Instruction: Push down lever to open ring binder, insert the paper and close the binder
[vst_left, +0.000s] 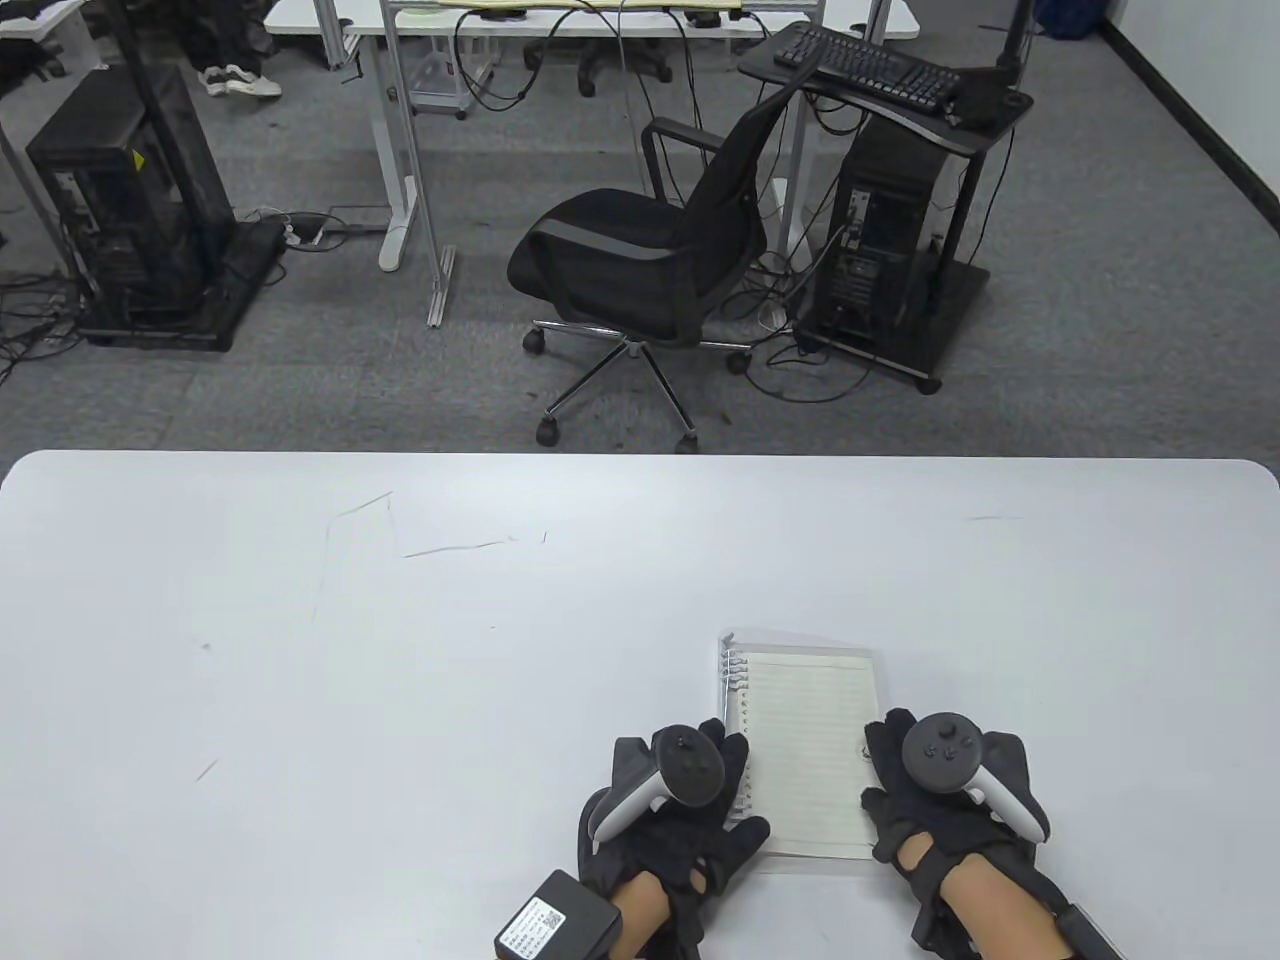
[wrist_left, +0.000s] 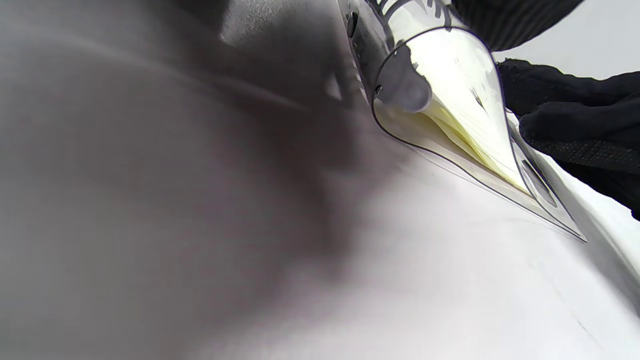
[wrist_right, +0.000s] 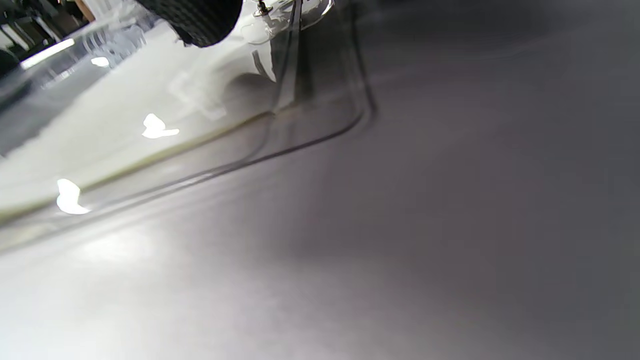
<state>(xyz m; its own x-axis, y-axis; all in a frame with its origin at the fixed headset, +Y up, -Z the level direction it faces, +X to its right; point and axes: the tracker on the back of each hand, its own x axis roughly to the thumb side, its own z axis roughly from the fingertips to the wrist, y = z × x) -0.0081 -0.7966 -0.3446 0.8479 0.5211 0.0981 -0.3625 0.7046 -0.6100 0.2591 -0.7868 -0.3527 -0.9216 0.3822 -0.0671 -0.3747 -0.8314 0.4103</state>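
Table view shows left hand (vst_left: 668, 800) and right hand (vst_left: 940, 790), fingers loosely curled, resting on either edge of the ring binder (vst_left: 800, 750) near the table's (vst_left: 400, 650) front edge, clear cover seemingly shut, task likely finishing.

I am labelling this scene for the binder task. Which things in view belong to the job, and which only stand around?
For the job:
- ring binder with lined paper
- left hand at its ring edge
- right hand at its right edge

Just around:
- office chair
- keyboard
- computer towers
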